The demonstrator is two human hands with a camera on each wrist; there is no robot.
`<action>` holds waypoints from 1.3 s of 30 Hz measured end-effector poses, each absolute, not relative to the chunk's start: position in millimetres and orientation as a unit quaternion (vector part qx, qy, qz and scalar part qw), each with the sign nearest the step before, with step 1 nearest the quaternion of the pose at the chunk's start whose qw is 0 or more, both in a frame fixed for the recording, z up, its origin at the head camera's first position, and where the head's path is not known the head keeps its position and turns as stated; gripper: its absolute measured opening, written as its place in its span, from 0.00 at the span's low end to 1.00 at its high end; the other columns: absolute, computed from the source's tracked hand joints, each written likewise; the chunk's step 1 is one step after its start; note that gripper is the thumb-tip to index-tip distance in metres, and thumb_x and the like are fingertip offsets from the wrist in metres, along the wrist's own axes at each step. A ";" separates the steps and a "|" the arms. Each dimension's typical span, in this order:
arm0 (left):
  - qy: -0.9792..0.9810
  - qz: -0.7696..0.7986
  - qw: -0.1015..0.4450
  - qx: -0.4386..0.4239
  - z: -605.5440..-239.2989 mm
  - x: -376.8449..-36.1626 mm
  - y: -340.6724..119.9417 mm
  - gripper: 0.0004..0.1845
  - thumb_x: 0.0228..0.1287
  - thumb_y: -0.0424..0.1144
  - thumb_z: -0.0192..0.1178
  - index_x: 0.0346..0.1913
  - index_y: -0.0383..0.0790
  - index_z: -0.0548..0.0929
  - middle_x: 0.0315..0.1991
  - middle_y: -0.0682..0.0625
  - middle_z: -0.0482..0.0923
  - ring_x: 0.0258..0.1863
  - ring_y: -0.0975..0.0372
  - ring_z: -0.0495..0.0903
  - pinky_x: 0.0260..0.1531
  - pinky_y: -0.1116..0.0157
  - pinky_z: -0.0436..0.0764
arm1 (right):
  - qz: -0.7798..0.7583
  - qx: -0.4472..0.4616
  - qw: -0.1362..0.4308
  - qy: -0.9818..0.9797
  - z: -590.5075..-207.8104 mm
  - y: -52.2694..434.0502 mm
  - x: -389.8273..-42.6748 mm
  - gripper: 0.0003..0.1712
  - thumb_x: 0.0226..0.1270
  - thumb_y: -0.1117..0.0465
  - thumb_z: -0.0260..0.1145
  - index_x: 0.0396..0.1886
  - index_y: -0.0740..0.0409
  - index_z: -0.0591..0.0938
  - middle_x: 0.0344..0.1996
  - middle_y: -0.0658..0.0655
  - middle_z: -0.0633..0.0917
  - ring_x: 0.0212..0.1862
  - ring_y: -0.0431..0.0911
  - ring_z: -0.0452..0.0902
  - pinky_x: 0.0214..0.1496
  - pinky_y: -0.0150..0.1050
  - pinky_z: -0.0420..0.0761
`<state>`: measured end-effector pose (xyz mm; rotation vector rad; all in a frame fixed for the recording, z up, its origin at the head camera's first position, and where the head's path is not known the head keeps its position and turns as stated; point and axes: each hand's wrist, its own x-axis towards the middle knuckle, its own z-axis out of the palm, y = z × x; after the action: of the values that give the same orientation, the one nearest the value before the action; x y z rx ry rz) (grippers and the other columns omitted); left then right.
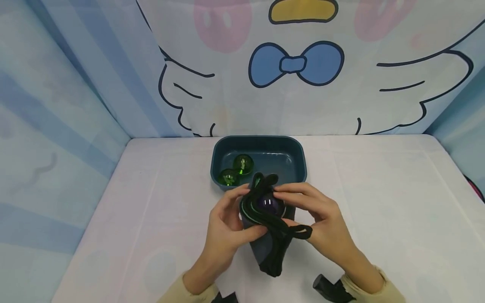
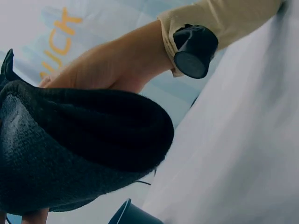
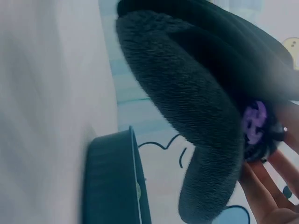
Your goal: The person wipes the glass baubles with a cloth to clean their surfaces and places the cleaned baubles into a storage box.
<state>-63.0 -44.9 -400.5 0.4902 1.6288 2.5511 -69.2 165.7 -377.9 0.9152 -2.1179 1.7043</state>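
A cartoon-printed curtain with a blue bow closes off the back and sides of a white counter [image 1: 379, 202], seen from the head camera. A dark teal tray [image 1: 299, 158] stands at the back centre against the curtain, with two green glass balls [image 1: 235, 170] lying touching in its left half; the right half shows only bare floor. Just in front of the tray's near rim, the left hand [image 1: 223, 229] and right hand [image 1: 322, 219] hold a dark fabric pouch [image 1: 270, 248] upright between them, each grip curled round its gathered mouth, where a purple ball [image 1: 268, 203] sits half sunk in the opening. A drawstring loop [image 1: 301, 231] hangs out to the right. Judging by this, one ball is in or at the pouch and two remain in the tray, so the work looks roughly a third along. The counter lies open to both sides of the hands, while the tray rim is close ahead. From the left wrist, the pouch's knitted body fills the lower left, with the right hand behind it and the right-wrist camera mount [image 2: 195, 51] on a beige sleeve [image 2: 229, 21]. From the right wrist, the fuzzy pouch curves overhead, the purple ball [image 3: 254, 122] shows at its mouth beside fingertips, and the tray wall [image 3: 112, 182] stands near below.
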 end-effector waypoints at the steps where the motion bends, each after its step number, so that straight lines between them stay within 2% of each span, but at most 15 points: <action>1: 0.529 0.834 0.039 0.155 -400.8 -63.3 -44.5 0.35 0.48 0.21 0.72 0.60 0.42 0.74 0.67 0.43 0.68 0.68 0.51 0.66 0.61 0.59 0.78 | 0.582 0.325 0.132 -0.734 -377.8 166.4 -69.8 0.28 0.52 0.77 0.74 0.56 0.64 0.82 0.56 0.59 0.81 0.60 0.44 0.77 0.59 0.33 0.82; 8: 0.526 0.833 0.049 0.163 -400.5 -62.5 -44.3 0.34 0.50 0.24 0.73 0.60 0.44 0.72 0.67 0.45 0.67 0.70 0.52 0.63 0.67 0.62 0.73 | 0.538 0.324 0.123 -0.769 -378.4 169.2 -69.0 0.32 0.52 0.74 0.75 0.60 0.61 0.81 0.58 0.57 0.80 0.62 0.43 0.75 0.60 0.31 0.80; 10: 0.528 0.827 0.044 0.189 -400.0 -62.3 -44.4 0.33 0.51 0.25 0.73 0.60 0.44 0.73 0.68 0.44 0.67 0.70 0.52 0.63 0.68 0.62 0.72 | 0.541 0.313 0.119 -0.772 -378.5 170.3 -67.5 0.31 0.54 0.73 0.74 0.60 0.60 0.81 0.56 0.55 0.81 0.59 0.42 0.77 0.59 0.31 0.81; 16: 0.528 0.814 0.022 0.240 -400.4 -62.8 -42.7 0.32 0.52 0.25 0.73 0.60 0.40 0.74 0.66 0.41 0.67 0.67 0.51 0.67 0.63 0.59 0.78 | 0.576 0.280 0.090 -0.763 -378.6 170.5 -64.2 0.26 0.61 0.73 0.70 0.60 0.62 0.80 0.51 0.56 0.83 0.51 0.41 0.81 0.51 0.31 0.85; 19: 0.526 0.821 0.028 0.222 -400.9 -63.2 -41.5 0.32 0.52 0.25 0.73 0.60 0.42 0.74 0.66 0.42 0.68 0.67 0.52 0.68 0.60 0.59 0.80 | 0.582 0.264 0.088 -0.764 -377.9 168.2 -64.0 0.26 0.61 0.73 0.69 0.61 0.59 0.80 0.52 0.55 0.82 0.53 0.41 0.80 0.52 0.31 0.84; 23: 0.525 0.830 0.030 0.187 -401.3 -63.1 -40.4 0.34 0.50 0.24 0.73 0.61 0.41 0.72 0.67 0.43 0.67 0.68 0.53 0.67 0.59 0.59 0.80 | 0.576 0.287 0.128 -0.755 -377.4 165.5 -67.3 0.27 0.58 0.74 0.71 0.59 0.62 0.81 0.55 0.58 0.80 0.57 0.44 0.79 0.57 0.32 0.82; 27: 0.528 0.832 0.026 0.168 -402.1 -63.1 -40.3 0.35 0.49 0.23 0.73 0.61 0.40 0.71 0.67 0.42 0.65 0.70 0.51 0.64 0.61 0.59 0.78 | 0.546 0.339 0.162 -0.749 -377.9 166.5 -71.1 0.24 0.61 0.66 0.73 0.58 0.63 0.82 0.56 0.60 0.81 0.61 0.46 0.76 0.62 0.32 0.79; 30: 0.529 0.833 0.027 0.162 -402.7 -63.3 -40.5 0.35 0.49 0.23 0.72 0.61 0.40 0.70 0.68 0.42 0.64 0.71 0.50 0.63 0.63 0.60 0.77 | 0.529 0.354 0.154 -0.755 -377.6 167.4 -72.5 0.24 0.65 0.59 0.71 0.59 0.60 0.81 0.58 0.59 0.80 0.63 0.46 0.74 0.65 0.31 0.76; 34: 0.522 0.837 0.038 0.162 -402.8 -63.2 -40.6 0.35 0.50 0.23 0.72 0.61 0.43 0.70 0.68 0.43 0.63 0.71 0.50 0.61 0.64 0.61 0.76 | 0.520 0.365 0.148 -0.758 -377.0 168.5 -73.9 0.25 0.67 0.55 0.68 0.61 0.61 0.80 0.59 0.60 0.79 0.64 0.46 0.73 0.65 0.31 0.76; 39: 0.511 0.840 0.050 0.176 -404.7 -62.9 -41.4 0.34 0.49 0.23 0.73 0.60 0.45 0.72 0.67 0.46 0.67 0.70 0.53 0.63 0.66 0.63 0.74 | 0.523 0.353 0.136 -0.763 -377.6 171.5 -73.3 0.24 0.63 0.61 0.71 0.60 0.60 0.81 0.56 0.58 0.80 0.61 0.44 0.76 0.62 0.31 0.78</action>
<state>-62.9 -41.4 -404.7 0.5363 1.5565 2.5586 -73.3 171.5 -377.6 1.0231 -2.2102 1.5153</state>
